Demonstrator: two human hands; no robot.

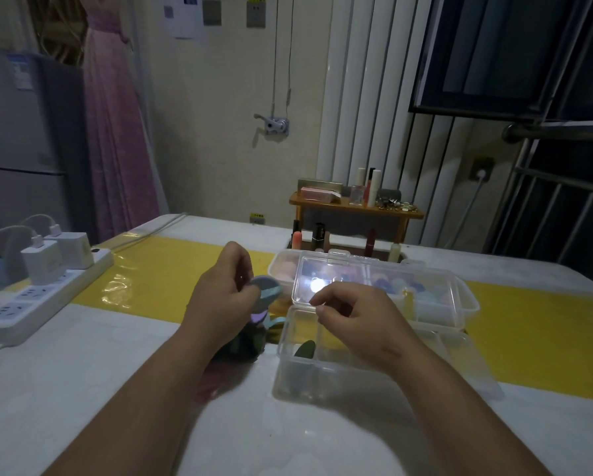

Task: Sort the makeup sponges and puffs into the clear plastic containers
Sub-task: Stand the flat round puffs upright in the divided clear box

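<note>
While the left hand pinches a grey-blue round puff, the right hand has its grip curled by a clear plastic container lid, can't tell if it's pinching; fridge sticker unreadable.

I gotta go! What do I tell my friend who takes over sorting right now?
Left hand: pinches a grey-blue puff.
Right hand: hovers over the near clear container with its fingers curled; I cannot tell whether they hold anything.
Done: the far clear container holds coloured sponges, and one green puff lies in the near clear container.
Left: the puff in hand and the dark pile of puffs beside the left wrist.
</note>
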